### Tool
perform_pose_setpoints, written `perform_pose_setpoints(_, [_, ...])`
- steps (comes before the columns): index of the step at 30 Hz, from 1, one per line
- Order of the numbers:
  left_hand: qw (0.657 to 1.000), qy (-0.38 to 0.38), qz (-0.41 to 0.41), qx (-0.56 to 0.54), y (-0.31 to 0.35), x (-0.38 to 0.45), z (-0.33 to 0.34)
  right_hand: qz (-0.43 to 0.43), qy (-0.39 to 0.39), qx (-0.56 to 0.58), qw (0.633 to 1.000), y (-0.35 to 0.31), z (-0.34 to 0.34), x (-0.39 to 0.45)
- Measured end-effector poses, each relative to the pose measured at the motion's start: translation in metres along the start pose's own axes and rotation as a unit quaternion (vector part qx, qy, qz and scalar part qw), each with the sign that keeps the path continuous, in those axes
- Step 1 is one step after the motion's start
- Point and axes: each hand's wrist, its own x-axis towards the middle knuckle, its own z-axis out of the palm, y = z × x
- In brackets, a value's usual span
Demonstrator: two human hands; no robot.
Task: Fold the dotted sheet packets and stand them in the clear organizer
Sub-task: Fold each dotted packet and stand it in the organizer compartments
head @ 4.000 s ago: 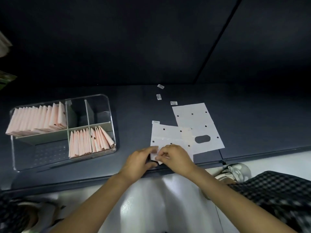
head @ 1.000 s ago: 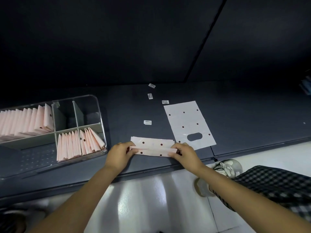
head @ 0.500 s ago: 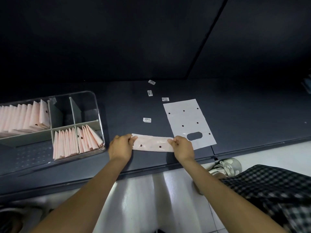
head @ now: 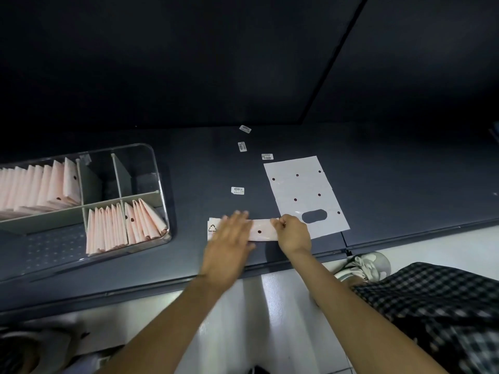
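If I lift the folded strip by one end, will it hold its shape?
Probably not: the strip looks like thin film and would likely droop. The left hand presses it flat while the right hand pinches its end, suggesting the folds spring open. It probably slides easily on the smooth counter.

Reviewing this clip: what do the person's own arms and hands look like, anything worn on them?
Both forearms are bare to the frame's lower edge, with no sleeves in view. The left hand and right hand show no gloves, rings or watch. The left hand is slightly motion-blurred. A dark checked garment shows at lower right, below the right arm.
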Motion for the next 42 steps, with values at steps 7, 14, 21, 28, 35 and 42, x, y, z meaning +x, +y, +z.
perform_pose_setpoints(7, [0.977,-0.185,-0.049,0.089,-0.008,-0.024,0.025,0.002,0.012,-0.013,1.0,0.0,0.0,-0.001])
perform_pose_setpoints(14, [0.973,-0.209,-0.055,0.085,-0.014,-0.026,0.021,-0.207,0.125,0.203,0.949,-0.016,0.019,-0.049])
perform_pose_setpoints(21, [0.975,-0.205,-0.052,0.069,-0.015,-0.027,0.017,-0.354,-0.094,-0.137,0.92,0.001,0.043,-0.049])
perform_pose_setpoints(28, [0.977,-0.186,-0.031,0.095,-0.033,-0.038,0.006,-0.276,-0.062,-0.155,0.946,0.031,0.012,-0.031])
perform_pose_setpoints(35, [0.973,-0.214,0.006,0.084,-0.039,-0.038,0.003,-0.283,0.001,-0.184,0.941,-0.006,-0.011,-0.006])
perform_pose_setpoints(42, [0.983,-0.167,0.025,0.07,-0.032,-0.026,-0.019,-0.149,-0.155,-0.193,0.957,-0.023,-0.017,-0.014])
